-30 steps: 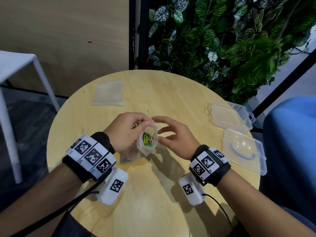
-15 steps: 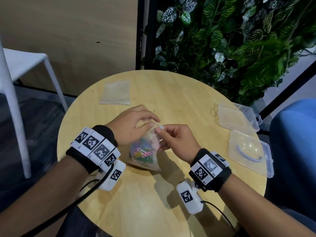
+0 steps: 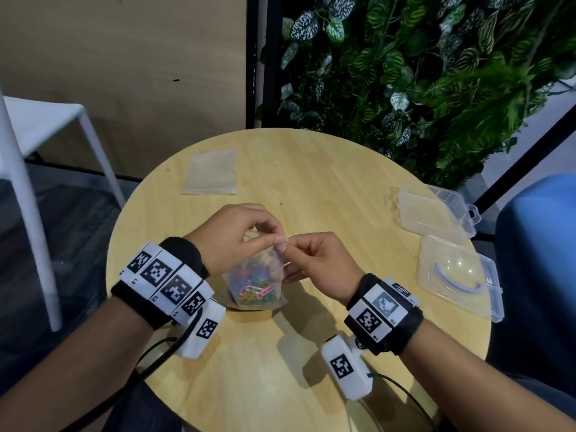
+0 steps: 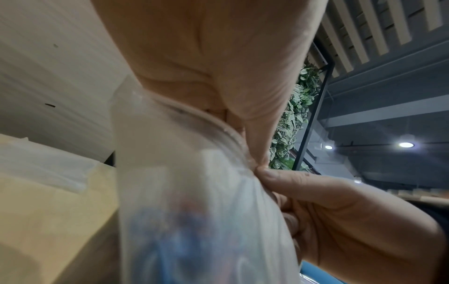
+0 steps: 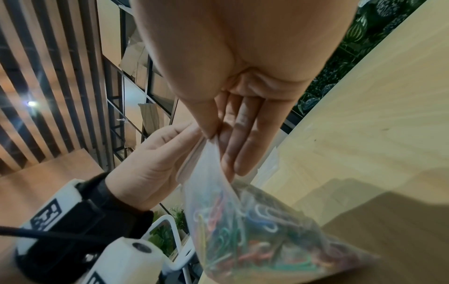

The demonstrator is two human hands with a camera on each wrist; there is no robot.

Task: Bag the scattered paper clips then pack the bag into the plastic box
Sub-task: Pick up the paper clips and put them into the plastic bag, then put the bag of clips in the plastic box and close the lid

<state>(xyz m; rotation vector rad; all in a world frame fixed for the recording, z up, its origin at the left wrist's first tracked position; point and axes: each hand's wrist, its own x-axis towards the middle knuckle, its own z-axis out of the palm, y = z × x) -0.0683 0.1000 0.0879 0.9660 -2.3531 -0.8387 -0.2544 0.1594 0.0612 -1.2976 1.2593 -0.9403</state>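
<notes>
The top edge of a clear bag (image 3: pixel 254 286) is pinched between thumb and fingertips of the left hand (image 3: pixel 232 236) and the right hand (image 3: pixel 318 263), the two pinches touching each other at the bag's mouth. Below the grip the bag hangs down and its bottom rests on the round wooden table (image 3: pixel 280 369). Coloured paper clips (image 5: pixel 245 247) are gathered in the lower part of the bag, well below the pinched edge. In the right wrist view the remaining fingers (image 5: pixel 252 146) of the right hand are laid straight along the bag's side. To the right of the grip, well apart from it, an open plastic box (image 3: pixel 458 275) is lying on the table's edge. Beyond the grip and to its left, a flat empty bag (image 3: pixel 212 173) is lying on the table.
</notes>
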